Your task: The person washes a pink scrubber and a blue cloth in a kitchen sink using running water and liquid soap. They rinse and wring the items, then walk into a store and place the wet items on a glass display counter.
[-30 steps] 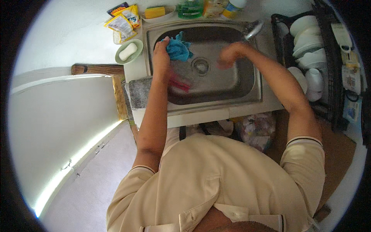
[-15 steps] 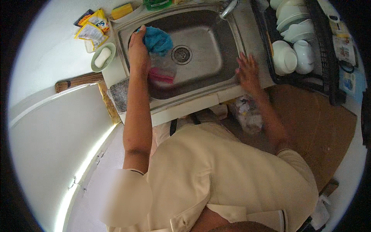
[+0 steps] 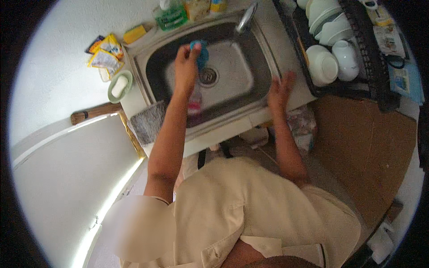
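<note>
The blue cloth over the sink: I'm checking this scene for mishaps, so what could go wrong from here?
The blue cloth, held in the left hand, might slip and cover the drain close by.
The right hand, open by the right edge of the sink, is near the dish rack; a careless swing could jolt the white bowls.

left hand (image 3: 186, 67): holds blue cloth (image 3: 202, 54) over sink (image 3: 237, 67) | right hand (image 3: 280, 94): fingers extended, near sink's edge
</note>
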Available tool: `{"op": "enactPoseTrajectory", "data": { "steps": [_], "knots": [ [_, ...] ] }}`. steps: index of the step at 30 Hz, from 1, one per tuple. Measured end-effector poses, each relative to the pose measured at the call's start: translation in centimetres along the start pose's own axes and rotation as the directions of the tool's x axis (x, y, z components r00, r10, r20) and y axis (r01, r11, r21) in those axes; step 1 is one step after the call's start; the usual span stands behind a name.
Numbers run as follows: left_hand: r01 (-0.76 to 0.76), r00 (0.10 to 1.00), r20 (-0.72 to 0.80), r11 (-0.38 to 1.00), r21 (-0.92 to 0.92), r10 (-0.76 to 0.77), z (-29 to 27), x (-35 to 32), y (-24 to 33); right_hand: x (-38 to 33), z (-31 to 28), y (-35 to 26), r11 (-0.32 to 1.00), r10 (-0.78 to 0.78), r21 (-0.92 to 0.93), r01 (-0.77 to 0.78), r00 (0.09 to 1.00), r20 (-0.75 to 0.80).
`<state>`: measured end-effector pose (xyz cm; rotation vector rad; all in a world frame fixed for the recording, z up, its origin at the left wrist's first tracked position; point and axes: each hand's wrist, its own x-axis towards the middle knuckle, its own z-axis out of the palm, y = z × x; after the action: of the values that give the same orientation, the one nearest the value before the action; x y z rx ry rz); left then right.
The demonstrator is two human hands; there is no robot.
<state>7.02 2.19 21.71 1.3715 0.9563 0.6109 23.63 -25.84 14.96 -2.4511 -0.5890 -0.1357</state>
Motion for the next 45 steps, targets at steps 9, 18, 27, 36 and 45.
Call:
{"op": "enactPoseTrajectory", "data": {
  "steps": [9, 18, 27, 36, 45],
  "knots": [
    [-0.271, 0.898, 0.433, 0.867, 0.418, 0.072, 7.9, 2.8, -4.9, 17.5, 6.3, -2.3, 0.825, -0.527, -0.155, 0.544, 0.838, 0.141],
    [-0.430, 0.892, 0.410, 0.643, 0.634, 0.192, 13.9, 8.8, -4.4, 28.6, 14.8, 0.9, 0.844, -0.534, -0.073, 0.532, 0.845, -0.010],
    [0.027, 0.970, 0.220, 0.947, 0.319, -0.102, 9.9, 4.9, 2.1, 8.4, 8.0, -7.2, 0.107, 0.114, 0.712, -0.694, 0.720, 0.684],
    [0.136, 0.990, -0.037, 0.990, 0.039, -0.134, 12.0, 4.9, -8.6, 3.1, 14.0, -11.6, -0.012, 0.056, 0.594, -0.804, 0.593, 0.803],
    [0.279, 0.931, 0.266, 0.957, -0.078, -0.250, 11.3, 2.5, -11.6, 2.3, 12.7, -12.5, 0.080, 0.050, 0.496, -0.865, 0.500, 0.865]
  ]
}}
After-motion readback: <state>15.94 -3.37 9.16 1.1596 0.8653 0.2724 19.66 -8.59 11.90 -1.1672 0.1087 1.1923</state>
